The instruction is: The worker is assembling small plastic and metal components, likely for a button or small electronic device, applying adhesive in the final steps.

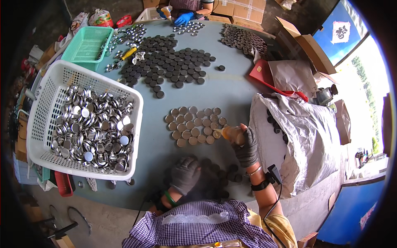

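My right hand point(247, 149), in a grey glove with bare fingertips, is wrapped round a squeeze bottle point(233, 134) of amber liquid. The bottle lies tilted, its pale nozzle pointing left at the right edge of a cluster of round metal caps point(189, 125) with open sides up. My left hand point(186, 175), gloved too, is curled low over the table's near side; what its fingers hold, if anything, is hidden. Beside it lie loose dark discs point(223, 173), partly in shadow.
At left stands a white basket point(136, 124) of shiny caps, with a green basket point(68, 53) behind. Many dark discs point(173, 66) cover the far middle. A white sack point(306, 136) and red dustpan point(264, 76) lie right. Across the table, a person's blue-gloved hand point(184, 18) works over caps.
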The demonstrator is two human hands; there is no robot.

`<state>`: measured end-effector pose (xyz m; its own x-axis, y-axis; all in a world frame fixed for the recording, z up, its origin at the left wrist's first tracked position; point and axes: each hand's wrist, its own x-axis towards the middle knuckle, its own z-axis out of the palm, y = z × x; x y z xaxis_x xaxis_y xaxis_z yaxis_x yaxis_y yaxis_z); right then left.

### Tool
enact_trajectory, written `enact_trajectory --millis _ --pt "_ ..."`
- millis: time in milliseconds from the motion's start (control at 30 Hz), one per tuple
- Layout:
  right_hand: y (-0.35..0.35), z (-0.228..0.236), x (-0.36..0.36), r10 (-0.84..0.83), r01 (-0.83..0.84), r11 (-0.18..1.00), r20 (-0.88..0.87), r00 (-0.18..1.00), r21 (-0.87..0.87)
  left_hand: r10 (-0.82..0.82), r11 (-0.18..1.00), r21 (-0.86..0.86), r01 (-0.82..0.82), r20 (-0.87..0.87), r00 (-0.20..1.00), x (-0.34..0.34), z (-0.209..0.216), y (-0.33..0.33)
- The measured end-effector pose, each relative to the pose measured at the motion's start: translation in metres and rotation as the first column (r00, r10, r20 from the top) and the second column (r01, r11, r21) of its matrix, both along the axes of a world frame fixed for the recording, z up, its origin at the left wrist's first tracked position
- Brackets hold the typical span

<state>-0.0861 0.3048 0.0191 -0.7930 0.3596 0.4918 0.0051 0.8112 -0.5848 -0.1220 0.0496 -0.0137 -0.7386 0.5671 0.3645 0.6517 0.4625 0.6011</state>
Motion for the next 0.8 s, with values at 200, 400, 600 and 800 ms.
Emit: enact_trajectory --millis 200,400,600,800 --pt "-0.003 0.003 -0.008 0.010 -0.010 1.000 0.002 1.000 0.017 0.000 1.000 0.010 0.001 -0.016 1.000 -0.001 0.001 0.000" --pt "0.003 -0.001 -0.018 0.031 -0.029 0.999 -0.023 0.999 0.045 -0.003 1.000 0.004 0.003 -0.010 1.000 -0.002 0.000 -0.001" --pt "0.010 -0.004 -0.018 0.002 -0.003 0.999 0.002 1.000 0.054 -0.002 1.000 0.002 0.002 -0.023 1.000 -0.001 -0.001 -0.001" --pt "0.006 0.002 -0.008 -0.016 0.016 1.000 -0.005 1.000 -0.007 0.001 1.000 0.017 -0.001 -0.001 1.000 0.000 -0.003 0.000"
